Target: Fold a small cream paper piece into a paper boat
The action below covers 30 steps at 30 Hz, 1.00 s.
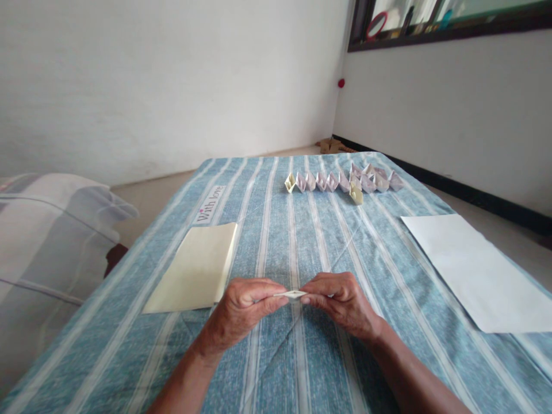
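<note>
A small folded white paper piece (292,294) is pinched between my left hand (241,310) and my right hand (340,302), held above the striped blue bedcover (276,368). Its pointed ends stick out sideways toward each hand. To the left of my left hand lies a folded sheet of cream paper (194,267), close to that wrist. A large white paper sheet (470,270) lies flat to the right. Farther off stands a row of several small paper boats (340,181), mostly pale lilac, with cream ones (356,194) among them.
A striped pillow (52,259) lies at the left of the bed. A "With love" label (209,204) is sewn on the cover. Walls rise behind and to the right, with a window ledge (448,29) holding items at the top right.
</note>
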Tool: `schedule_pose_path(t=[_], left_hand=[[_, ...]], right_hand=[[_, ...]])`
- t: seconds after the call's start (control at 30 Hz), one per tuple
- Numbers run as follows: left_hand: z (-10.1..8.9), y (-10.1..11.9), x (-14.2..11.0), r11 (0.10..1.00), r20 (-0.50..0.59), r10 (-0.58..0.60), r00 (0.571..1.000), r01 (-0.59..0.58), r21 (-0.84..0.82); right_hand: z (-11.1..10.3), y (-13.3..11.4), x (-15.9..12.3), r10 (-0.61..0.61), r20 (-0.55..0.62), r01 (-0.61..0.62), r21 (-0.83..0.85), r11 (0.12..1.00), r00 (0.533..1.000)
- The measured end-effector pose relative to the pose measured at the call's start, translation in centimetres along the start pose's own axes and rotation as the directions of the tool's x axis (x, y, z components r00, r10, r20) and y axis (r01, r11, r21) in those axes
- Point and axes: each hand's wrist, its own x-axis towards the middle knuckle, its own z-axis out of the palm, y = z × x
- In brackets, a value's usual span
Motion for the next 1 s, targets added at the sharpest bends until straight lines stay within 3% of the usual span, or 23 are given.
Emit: schedule_pose_path(t=[0.6,1.0], left_hand=[[0.13,0.13,0.06,1.000,0.066,-0.015,0.998,0.016,-0.013],[0.31,0.55,0.21,0.999,-0.007,0.034,0.999,-0.034,-0.012]], right_hand=[[0.18,-0.01,0.03,-0.021,0.017,0.021,0.008,1.000,1.000],[0.45,-0.11,0.08,-0.047,-0.026,0.047,-0.009,0.999,0.999]])
